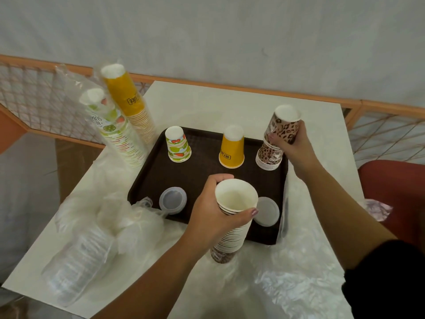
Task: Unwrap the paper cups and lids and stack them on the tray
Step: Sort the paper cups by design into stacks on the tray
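A dark brown tray [202, 178] lies on the white table. My left hand [213, 212] grips a tall stack of leopard-print cups [232, 236], mouth up, at the tray's near edge. My right hand [289, 140] holds an upside-down leopard cup [284, 124] on top of a short leopard stack [269, 158] at the tray's far right corner. An upside-down fruit-print cup [177, 145] and a yellow cup [231, 148] stand on the tray. A clear lid [172, 199] and a white lid [266, 210] lie near its front.
Two tall wrapped stacks, a yellow stack [130, 102] and a fruit-print stack [115, 130], lean at the table's far left. A plastic sleeve of clear lids [76, 261] lies at the near left. Loose plastic wrap [296, 272] covers the near right. A red chair [395, 194] is at right.
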`<state>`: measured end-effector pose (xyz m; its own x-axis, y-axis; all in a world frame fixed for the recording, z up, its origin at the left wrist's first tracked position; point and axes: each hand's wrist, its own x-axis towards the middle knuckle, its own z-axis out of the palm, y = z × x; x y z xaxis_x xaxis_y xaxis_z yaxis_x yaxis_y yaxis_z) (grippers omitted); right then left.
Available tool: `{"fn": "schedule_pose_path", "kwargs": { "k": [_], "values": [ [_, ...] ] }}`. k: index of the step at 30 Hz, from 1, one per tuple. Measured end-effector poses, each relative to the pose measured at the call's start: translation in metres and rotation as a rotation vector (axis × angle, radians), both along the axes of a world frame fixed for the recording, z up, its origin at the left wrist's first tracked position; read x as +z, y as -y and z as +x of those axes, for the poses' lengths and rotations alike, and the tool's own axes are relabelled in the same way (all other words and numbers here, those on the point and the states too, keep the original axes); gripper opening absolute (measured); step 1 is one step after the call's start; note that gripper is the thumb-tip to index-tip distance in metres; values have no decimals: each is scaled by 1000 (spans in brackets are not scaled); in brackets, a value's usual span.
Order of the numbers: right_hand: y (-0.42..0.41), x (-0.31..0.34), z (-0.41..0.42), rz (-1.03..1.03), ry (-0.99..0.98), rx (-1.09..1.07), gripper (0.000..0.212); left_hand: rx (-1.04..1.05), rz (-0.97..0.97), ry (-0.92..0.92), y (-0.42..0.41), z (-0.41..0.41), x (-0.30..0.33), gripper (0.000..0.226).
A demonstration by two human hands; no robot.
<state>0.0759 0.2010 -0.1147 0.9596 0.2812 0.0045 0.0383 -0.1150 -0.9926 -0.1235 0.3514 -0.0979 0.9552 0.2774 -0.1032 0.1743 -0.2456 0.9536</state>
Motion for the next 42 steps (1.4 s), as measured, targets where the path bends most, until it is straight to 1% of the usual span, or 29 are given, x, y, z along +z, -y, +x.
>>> {"fn": "schedule_pose_path", "kwargs": {
  "k": [4, 7, 8, 9, 12, 13, 16, 18, 19, 20, 21, 22, 23, 24, 25, 26, 27, 28, 30, 32, 38, 42],
  "values": [
    [-9, -22, 28, -3, -10, -148, 73, -1, -2, -8, -1, 2, 0, 63],
    [-14, -31, 36, -39, 60, -175, 74, -14, 7, -1, 0, 2, 1, 64],
    [-15, -33, 37, -79, 98, -175, 72, -21, 10, 0, 0, 2, 1, 64],
    [-16, -35, 37, -153, 148, -174, 69, -28, 12, 0, 0, 2, 0, 65],
    [-19, -45, 36, -438, 308, -151, 48, -36, 11, -3, 0, 2, 0, 66],
    [-19, -50, 35, -513, 340, -135, 44, -31, 7, -5, 0, 2, -1, 67],
    [-19, -56, 35, -681, 338, -78, 45, -13, 7, -9, -1, 2, -2, 68],
    [-20, -44, 33, -838, 334, -70, 47, -4, 8, -15, -1, 2, -2, 69],
    [-21, -35, 29, -856, 352, -76, 49, 1, 9, -15, -1, 1, -2, 70],
    [-24, -22, 22, -805, 384, -76, 50, 7, 8, -12, -1, 1, -2, 70],
    [-27, -7, 12, -707, 401, -53, 49, 12, 6, -6, -2, 1, -3, 71],
    [-30, 11, -1, -608, 381, 9, 45, 16, 1, -1, -2, 1, -3, 71],
    [-31, 30, -16, -553, 327, 120, 41, 19, -7, 2, -2, 1, -3, 72],
    [-32, 48, -32, -550, 257, 277, 38, 23, -16, 4, -2, 0, -4, 72],
    [-31, 62, -50, -598, 199, 446, 40, 28, -26, 8, -2, 0, -4, 72],
    [-31, 75, -66, -673, 183, 601, 45, 34, -33, 15, -2, -1, -4, 71],
    [-31, 82, -81, -752, 214, 726, 49, 39, -35, 25, -2, -1, -5, 71],
    [-31, 86, -93, -830, 270, 806, 52, 39, -27, 30, -2, 0, -5, 72],
    [-33, 86, -109, -960, 333, 814, 67, 20, -11, 9, 0, 1, -4, 78],
    [-35, 84, -115, -990, 338, 742, 73, 12, -14, -5, 2, 1, -2, 84],
    [-32, 86, -120, -954, 394, 658, 69, 10, -35, 43, 5, -2, -3, 81],
    [-20, 100, -115, -853, 425, 572, 70, 33, -70, 72, 6, -4, -4, 73]
  ]
}}
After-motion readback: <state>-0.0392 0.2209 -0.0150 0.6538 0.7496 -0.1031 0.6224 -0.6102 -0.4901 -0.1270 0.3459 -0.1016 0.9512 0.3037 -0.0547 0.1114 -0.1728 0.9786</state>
